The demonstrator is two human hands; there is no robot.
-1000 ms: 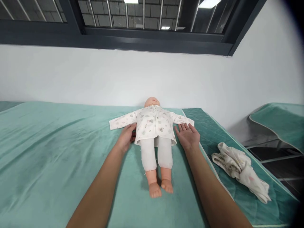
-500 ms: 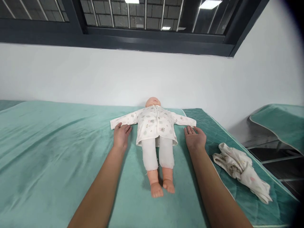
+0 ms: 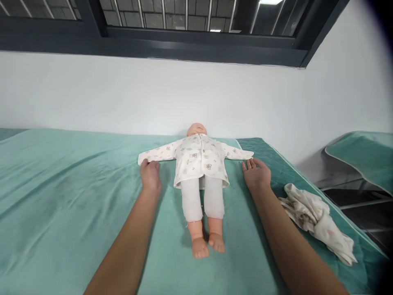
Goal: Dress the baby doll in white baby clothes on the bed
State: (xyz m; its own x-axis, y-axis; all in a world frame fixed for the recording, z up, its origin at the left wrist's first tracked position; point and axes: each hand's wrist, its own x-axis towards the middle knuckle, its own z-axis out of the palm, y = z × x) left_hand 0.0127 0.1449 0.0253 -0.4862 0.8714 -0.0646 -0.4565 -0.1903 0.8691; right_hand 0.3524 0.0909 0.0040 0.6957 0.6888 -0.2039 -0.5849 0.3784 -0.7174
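Observation:
A baby doll (image 3: pixel 192 200) lies on its back on the green sheet, head toward the wall and feet toward me. It wears a white patterned jacket (image 3: pixel 199 157) with both sleeves spread sideways. At the end of the left sleeve, my left hand (image 3: pixel 150 174) is closed, its fingertips pinching the cuff. My right hand (image 3: pixel 257 174) is at the tip of the right sleeve, palm up, fingers partly curled and touching or nearly touching the cuff; a grip on it does not show.
A crumpled white cloth (image 3: pixel 319 221) lies on the darker green pad (image 3: pixel 359 272) at the right. Behind the doll rises a white wall (image 3: pixel 123 94) under a dark window frame (image 3: pixel 184 47). A raised green flap (image 3: pixel 365 155) and metal bars are at far right.
My left hand has moved outward and closed at the left cuff, which reaches a little further left. My right hand has shifted right and up, and the right cuff now looks narrower.

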